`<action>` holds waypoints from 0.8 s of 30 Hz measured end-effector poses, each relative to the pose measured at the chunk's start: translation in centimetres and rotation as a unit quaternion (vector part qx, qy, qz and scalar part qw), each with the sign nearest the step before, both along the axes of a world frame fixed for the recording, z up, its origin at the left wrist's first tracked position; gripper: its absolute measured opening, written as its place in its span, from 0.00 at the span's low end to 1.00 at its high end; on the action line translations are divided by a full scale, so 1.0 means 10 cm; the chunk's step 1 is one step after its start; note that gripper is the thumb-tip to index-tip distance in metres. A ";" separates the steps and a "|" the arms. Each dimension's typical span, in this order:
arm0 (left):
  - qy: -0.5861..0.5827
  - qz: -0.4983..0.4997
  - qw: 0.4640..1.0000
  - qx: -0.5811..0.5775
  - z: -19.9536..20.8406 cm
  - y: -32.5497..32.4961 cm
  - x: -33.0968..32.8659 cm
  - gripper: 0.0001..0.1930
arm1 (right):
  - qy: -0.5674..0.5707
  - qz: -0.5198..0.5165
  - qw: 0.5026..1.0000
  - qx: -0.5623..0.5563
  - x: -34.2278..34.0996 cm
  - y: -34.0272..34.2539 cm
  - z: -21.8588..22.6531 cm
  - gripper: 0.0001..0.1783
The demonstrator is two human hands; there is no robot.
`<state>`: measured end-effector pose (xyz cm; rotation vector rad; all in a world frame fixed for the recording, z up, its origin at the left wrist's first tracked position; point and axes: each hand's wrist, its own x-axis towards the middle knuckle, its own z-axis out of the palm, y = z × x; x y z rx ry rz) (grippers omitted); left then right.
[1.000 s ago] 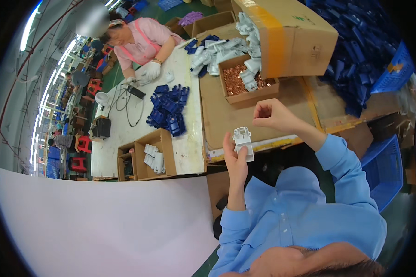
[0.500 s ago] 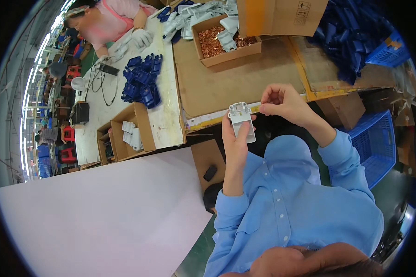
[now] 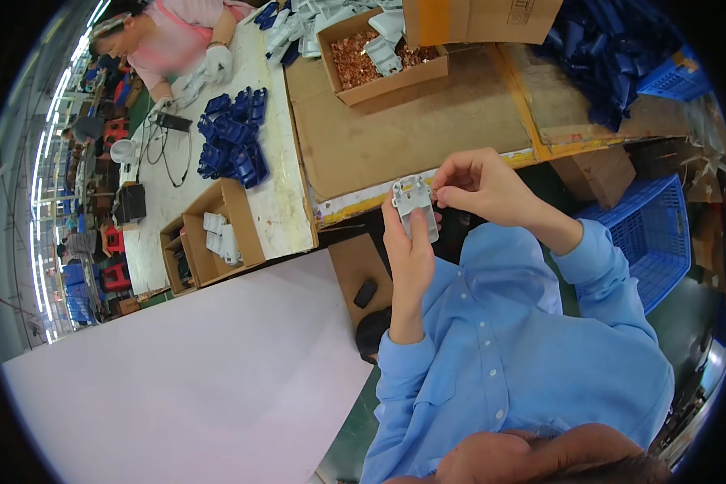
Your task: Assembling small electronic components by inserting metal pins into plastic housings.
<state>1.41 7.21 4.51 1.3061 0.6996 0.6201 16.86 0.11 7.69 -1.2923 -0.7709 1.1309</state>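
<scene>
My left hand [image 3: 406,256] is closed round a light grey plastic housing [image 3: 416,202], holding it upright above my lap with the thumb across its front. The housing has small clips at its top end and a recessed lower part. At its upper right edge, my right hand [image 3: 486,190] has thumb and forefinger pinched together. Whatever small thing sits between those fingertips is too small to make out. Beyond my hands on the bench, a cardboard box [image 3: 355,95] holds many small copper-coloured pieces [image 3: 349,63], with grey housings [image 3: 383,55] lying on top.
Blue plastic parts [image 3: 232,137] are heaped on the left bench near a divided carton [image 3: 246,234] with grey parts. Across it, a gloved co-worker [image 3: 181,48] handles a grey part. Dark blue parts [image 3: 597,56] pile up at far right, above a blue crate [image 3: 649,242].
My right hand has moved left, bringing its pinched fingertips to the housing's upper edge. The left hand still holds the housing, now slightly tilted. The whole view has shifted a little.
</scene>
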 end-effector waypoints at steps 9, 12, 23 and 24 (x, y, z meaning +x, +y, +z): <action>0.045 0.015 0.995 0.092 0.00 0.01 -0.03 0.21 | -0.336 -0.037 0.937 0.087 -0.22 0.14 -0.04 0.03; 0.054 0.013 0.993 0.107 0.00 0.02 -0.03 0.20 | -0.367 -0.041 0.925 0.085 -0.25 0.17 -0.05 0.03; 0.071 0.002 0.991 0.111 -0.03 0.04 -0.07 0.16 | -0.348 -0.042 0.936 0.036 -0.17 0.24 0.04 0.09; 0.069 -0.004 0.991 0.111 -0.01 0.03 -0.07 0.15 | -0.342 -0.044 0.939 0.024 -0.15 0.23 0.07 0.10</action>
